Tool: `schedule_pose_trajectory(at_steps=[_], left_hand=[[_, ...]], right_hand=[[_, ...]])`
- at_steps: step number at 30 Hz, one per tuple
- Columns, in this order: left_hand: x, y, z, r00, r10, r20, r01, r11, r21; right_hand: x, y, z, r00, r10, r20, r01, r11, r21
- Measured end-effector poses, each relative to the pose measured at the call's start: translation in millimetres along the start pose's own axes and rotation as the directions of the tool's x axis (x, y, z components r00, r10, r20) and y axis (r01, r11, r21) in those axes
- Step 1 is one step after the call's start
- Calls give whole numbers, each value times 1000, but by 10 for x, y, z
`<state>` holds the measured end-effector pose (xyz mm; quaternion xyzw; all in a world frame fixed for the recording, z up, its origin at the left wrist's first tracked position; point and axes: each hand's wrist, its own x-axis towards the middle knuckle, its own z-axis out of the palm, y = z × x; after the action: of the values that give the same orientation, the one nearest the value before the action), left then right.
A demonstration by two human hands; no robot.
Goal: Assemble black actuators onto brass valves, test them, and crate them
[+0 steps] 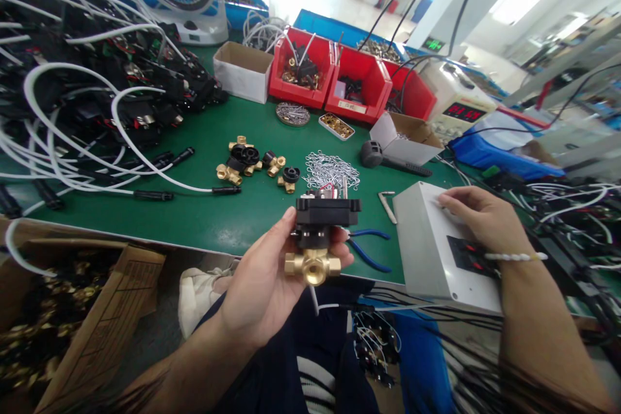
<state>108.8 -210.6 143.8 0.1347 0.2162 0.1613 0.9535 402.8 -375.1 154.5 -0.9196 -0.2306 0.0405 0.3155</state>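
My left hand (262,284) is wrapped round a brass valve with a black actuator (326,212) on top, held upright above the bench's front edge. Its brass three-way body (314,266) faces me, and a white cable (315,303) hangs below. My right hand (480,217) rests on the sloping face of a grey control box (421,242), thumb and fingertips drawn together at its upper part; what they pinch is hidden. Behind the valve lie blue-handled pliers (371,249), a heap of metal clips (330,168) and several loose brass valve bodies (229,173).
Black units with white cables (145,97) pile up at the left. Red bins (303,87), a white carton (242,71) and a power supply (458,107) line the back. An L-shaped hex key (387,208) lies beside the control box. A cardboard box (97,323) stands low at the left.
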Motion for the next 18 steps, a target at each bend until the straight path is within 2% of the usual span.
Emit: schedule_pose_trajectory(at_steps=[3, 6, 9, 12, 18], left_hand=[[18, 35, -8, 980, -173, 97, 185, 973, -138], [21, 37, -48, 951, -208, 230, 257, 943, -210], [8, 13, -94, 932, -197, 305, 264, 944, -197], [-13, -13, -117, 926, -176, 335, 238, 959, -154], [-40, -21, -96, 925, -170, 341, 211, 974, -87]], right_hand=[[-4, -20, -13, 999, -17, 52, 18, 1000, -7], [8, -28, -12, 997, -21, 75, 23, 1000, -21], [33, -35, 3, 999, 29, 21, -27, 998, -62], [50, -55, 19, 996, 80, -49, -85, 991, -102], [28, -74, 23, 996, 59, -72, -66, 992, -112]])
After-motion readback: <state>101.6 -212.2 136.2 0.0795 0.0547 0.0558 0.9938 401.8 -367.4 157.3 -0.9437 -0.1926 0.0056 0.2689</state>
